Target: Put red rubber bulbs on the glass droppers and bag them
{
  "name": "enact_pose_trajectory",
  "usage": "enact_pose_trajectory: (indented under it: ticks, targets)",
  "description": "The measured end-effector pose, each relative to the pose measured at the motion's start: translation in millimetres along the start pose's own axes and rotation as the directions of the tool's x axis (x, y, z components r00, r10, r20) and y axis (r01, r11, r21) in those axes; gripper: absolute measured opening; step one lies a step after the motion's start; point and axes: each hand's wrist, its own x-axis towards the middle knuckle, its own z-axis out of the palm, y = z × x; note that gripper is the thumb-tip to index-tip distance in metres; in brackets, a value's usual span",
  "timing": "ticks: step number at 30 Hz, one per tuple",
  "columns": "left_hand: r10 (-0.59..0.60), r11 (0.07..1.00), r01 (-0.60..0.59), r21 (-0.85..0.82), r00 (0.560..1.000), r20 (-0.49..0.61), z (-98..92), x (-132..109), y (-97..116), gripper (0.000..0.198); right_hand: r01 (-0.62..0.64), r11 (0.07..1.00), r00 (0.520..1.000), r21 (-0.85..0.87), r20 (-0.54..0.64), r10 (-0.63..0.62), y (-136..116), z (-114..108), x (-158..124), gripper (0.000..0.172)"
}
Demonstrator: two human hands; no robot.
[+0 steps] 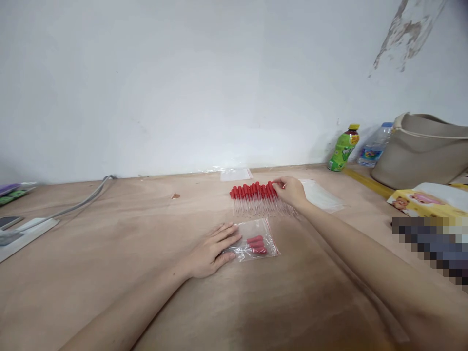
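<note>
A row of several red-topped droppers [252, 191] with thin clear stems lies on the brown table. My right hand [291, 191] reaches the right end of this row, fingers pressed together at a red top; exactly what is between the fingertips is too small to tell. Nearer to me is a clear zip bag [269, 236] with a few red-topped pieces [256, 243] inside. My left hand [215, 247] lies flat with its fingers spread, resting on the bag's left end and holding nothing.
Clear bags [320, 195] lie right of the row; another [236, 174] is by the wall. Farther right stand a green bottle [342, 150], a water bottle [375, 146], a beige bin [420, 151] and a yellow pack [420, 204]. A grey cable [86, 199] runs at left.
</note>
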Motion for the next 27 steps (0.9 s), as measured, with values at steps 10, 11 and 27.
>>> enact_pose_trajectory:
  ticks: [10, 11, 27]
  targets:
    - [0.006, 0.995, -0.013, -0.096, 0.997, -0.079, 2.3, -2, 3, 0.038, -0.071, 0.996, 0.996, 0.053, 0.057, 0.068, 14, 30, 37, 0.019]
    - [0.006, 0.995, -0.014, -0.103, 0.997, -0.076, 2.5, -2, 3, 0.038, -0.079, 0.994, 0.995, 0.079, 0.065, 0.074, 14, 30, 39, 0.018]
    - [-0.015, 0.996, 0.010, -0.085, 0.999, -0.051, 0.0, -1, 0, 0.040, -0.204, 0.520, 0.954, 0.829, 0.048, 0.297, 2, -19, -50, 0.033]
